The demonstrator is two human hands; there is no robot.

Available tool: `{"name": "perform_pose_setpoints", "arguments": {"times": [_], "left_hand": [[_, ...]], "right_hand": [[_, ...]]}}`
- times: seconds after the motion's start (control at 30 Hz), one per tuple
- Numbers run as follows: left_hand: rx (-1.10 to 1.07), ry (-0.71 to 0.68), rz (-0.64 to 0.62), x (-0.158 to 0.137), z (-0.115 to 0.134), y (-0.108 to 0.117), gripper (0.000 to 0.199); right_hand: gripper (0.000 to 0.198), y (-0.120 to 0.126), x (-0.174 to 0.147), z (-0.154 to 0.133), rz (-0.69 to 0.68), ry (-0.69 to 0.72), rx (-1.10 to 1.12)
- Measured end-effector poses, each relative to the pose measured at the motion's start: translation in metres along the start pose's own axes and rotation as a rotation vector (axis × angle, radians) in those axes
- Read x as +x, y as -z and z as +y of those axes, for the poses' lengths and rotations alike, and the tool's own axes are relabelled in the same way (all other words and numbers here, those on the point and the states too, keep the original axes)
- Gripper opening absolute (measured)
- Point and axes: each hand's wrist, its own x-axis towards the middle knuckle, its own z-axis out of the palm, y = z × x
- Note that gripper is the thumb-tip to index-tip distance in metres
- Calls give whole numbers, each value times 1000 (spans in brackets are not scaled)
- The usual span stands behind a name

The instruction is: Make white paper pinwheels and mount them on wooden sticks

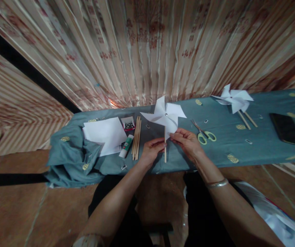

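A white paper pinwheel (160,115) with a silver pin at its centre stands upright on a thin wooden stick (165,154) in front of me. My left hand (152,148) pinches that stick between thumb and fingers, below the paper blades. At the lowest blade, my right hand (184,139) has thumb and fingertips closed on the paper's edge. Left of my hands lie several loose wooden sticks (136,139), a green-and-white glue stick (126,146) and a small box of metal pins (128,124). Scissors (206,134) with pale green handles rest to the right.
White paper sheets (106,133) lie at the left on the narrow table's green cloth (222,151). Finished-looking pinwheels (236,97) lie at the back right, near a dark phone (287,129). A patterned curtain (147,51) hangs behind. A white plastic bag (271,209) is at lower right.
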Motion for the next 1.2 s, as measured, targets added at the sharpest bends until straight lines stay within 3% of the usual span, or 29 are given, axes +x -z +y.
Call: {"name": "perform_pose_setpoints", "arguments": {"times": [0.3,0.6,1.2], "left_hand": [[-38,9,-6,-2,4,-1,46],[-1,2,-17,-4,3,0,44],[36,5,-36,-4,0,-1,33]], "right_hand": [[42,-5,-1,0,-43,18,-18],[39,13,8,-6,159,101,-35],[37,4,4,-1,67,61,-63]]}}
